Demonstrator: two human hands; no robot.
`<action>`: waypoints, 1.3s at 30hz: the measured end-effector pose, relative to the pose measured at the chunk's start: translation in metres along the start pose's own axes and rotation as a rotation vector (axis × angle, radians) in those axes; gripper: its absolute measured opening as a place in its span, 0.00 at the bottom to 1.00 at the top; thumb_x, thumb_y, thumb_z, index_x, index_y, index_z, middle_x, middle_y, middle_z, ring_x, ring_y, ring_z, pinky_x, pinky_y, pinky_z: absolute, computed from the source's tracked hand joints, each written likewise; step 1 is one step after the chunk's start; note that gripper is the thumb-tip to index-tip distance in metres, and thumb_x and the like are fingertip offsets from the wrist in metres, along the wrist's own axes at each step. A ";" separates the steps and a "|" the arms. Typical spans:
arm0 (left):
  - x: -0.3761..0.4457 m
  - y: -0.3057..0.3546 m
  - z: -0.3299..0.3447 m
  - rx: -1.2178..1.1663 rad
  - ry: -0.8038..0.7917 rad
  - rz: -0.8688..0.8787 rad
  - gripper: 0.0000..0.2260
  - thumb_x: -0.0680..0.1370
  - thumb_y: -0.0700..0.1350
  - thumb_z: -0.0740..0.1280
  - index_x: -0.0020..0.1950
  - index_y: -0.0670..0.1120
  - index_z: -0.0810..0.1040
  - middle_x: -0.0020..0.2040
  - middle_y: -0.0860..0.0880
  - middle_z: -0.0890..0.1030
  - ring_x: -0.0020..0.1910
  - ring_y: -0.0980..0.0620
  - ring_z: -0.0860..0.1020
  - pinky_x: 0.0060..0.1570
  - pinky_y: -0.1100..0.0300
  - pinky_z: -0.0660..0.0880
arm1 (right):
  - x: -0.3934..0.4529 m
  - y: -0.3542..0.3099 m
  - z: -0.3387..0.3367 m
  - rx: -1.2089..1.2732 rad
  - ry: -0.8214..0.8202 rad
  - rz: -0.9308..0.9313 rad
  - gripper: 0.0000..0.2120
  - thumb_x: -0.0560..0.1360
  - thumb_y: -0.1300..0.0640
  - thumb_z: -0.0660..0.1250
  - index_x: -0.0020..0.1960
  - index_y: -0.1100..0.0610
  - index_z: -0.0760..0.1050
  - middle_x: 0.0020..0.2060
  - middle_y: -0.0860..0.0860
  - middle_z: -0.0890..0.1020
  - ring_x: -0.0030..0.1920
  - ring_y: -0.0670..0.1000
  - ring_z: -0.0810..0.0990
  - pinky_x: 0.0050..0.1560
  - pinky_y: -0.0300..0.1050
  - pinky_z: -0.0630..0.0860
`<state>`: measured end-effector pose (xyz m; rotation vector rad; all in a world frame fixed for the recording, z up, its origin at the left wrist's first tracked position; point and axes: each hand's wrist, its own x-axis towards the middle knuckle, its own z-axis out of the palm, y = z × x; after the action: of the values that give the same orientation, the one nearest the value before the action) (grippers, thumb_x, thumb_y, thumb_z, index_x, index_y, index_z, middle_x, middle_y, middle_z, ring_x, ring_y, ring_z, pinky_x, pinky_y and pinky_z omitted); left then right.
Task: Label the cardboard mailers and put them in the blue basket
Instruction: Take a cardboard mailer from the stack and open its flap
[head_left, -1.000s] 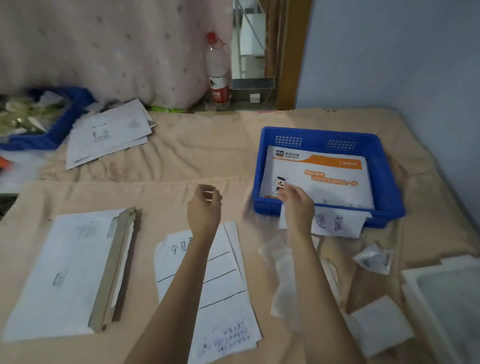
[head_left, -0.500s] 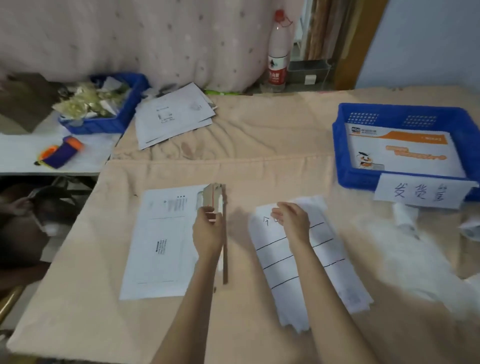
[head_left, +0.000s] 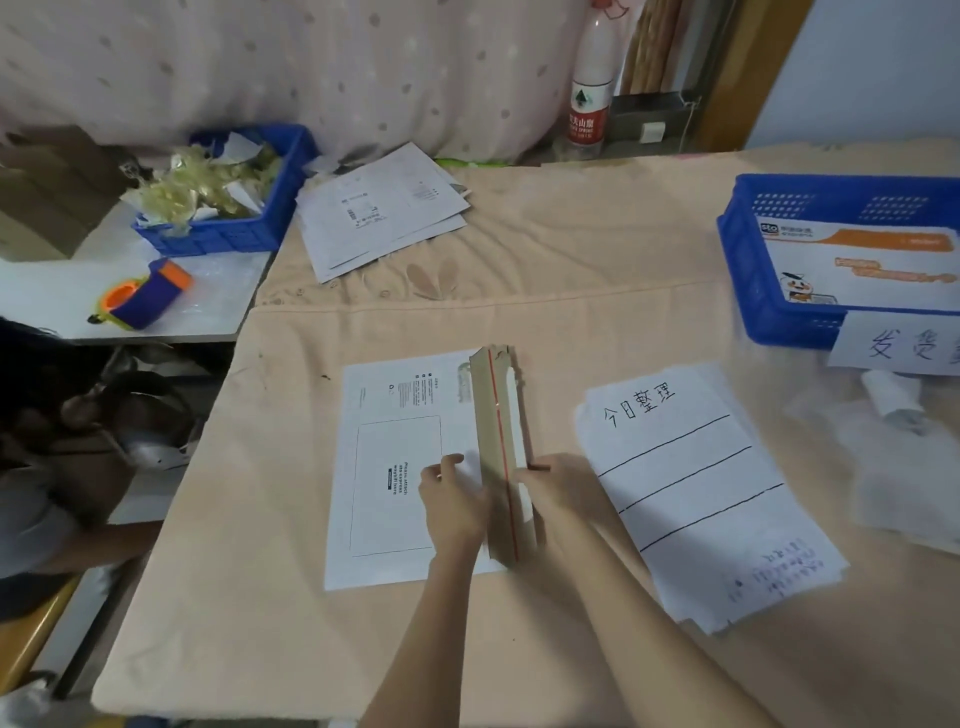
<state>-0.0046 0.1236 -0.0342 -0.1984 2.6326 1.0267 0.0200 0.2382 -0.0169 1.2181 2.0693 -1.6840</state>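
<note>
Mailer: a white cardboard mailer (head_left: 395, 473) lies flat on the peach cloth near the front of the table (head_left: 571, 270); its brown flap (head_left: 501, 457) with a red tear strip stands up along its right edge
Left hand: the left hand (head_left: 454, 506) rests on the mailer's face just left of the flap; fingers curled loosely with the tips against the white card at the flap's base; whether they pinch anything I cannot tell
Right hand: the right hand (head_left: 558, 491) is on the flap's right side, fingertips touching its edge; the flap hides how firmly they hold it
Blue basket: the blue basket (head_left: 748, 291) sits at the table's far right, well apart from the hands; one mailer with an orange band (head_left: 862, 265) lies inside; a handwritten paper sign (head_left: 893, 345) hangs on its front wall
Sheets: a stack of white sheets (head_left: 696, 488) with handwriting and ruled lines lies just right of the right hand
Far stack: more white mailers (head_left: 379, 208) lie in a loose pile at the back of the cloth
Side table: a second blue basket (head_left: 223, 234) full of crumpled scraps; an orange and purple tape dispenser (head_left: 143, 293) near it
Back: a plastic bottle (head_left: 589, 88) with a red label stands against the curtain
</note>
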 end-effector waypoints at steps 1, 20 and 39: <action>-0.001 -0.001 0.000 0.003 0.003 0.006 0.21 0.77 0.49 0.66 0.68 0.44 0.69 0.66 0.42 0.67 0.65 0.45 0.67 0.49 0.62 0.65 | -0.003 -0.001 0.003 -0.070 -0.004 0.003 0.03 0.73 0.62 0.67 0.40 0.59 0.78 0.31 0.54 0.75 0.29 0.48 0.68 0.19 0.31 0.60; 0.027 0.042 0.015 0.065 -0.075 0.295 0.33 0.68 0.45 0.72 0.72 0.50 0.66 0.74 0.43 0.58 0.73 0.43 0.59 0.68 0.44 0.62 | 0.023 -0.006 -0.025 0.376 -0.035 0.069 0.14 0.66 0.66 0.60 0.50 0.62 0.76 0.44 0.59 0.81 0.44 0.55 0.77 0.46 0.48 0.72; 0.023 0.079 0.025 0.052 -0.115 0.145 0.18 0.72 0.50 0.71 0.59 0.46 0.73 0.61 0.45 0.70 0.43 0.48 0.72 0.42 0.60 0.66 | 0.022 0.005 -0.060 0.344 -0.085 0.066 0.09 0.70 0.69 0.63 0.42 0.56 0.73 0.38 0.48 0.77 0.40 0.46 0.73 0.35 0.38 0.67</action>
<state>-0.0395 0.1985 -0.0090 0.0617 2.5963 0.9815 0.0291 0.3017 -0.0141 1.2661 1.7187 -2.0805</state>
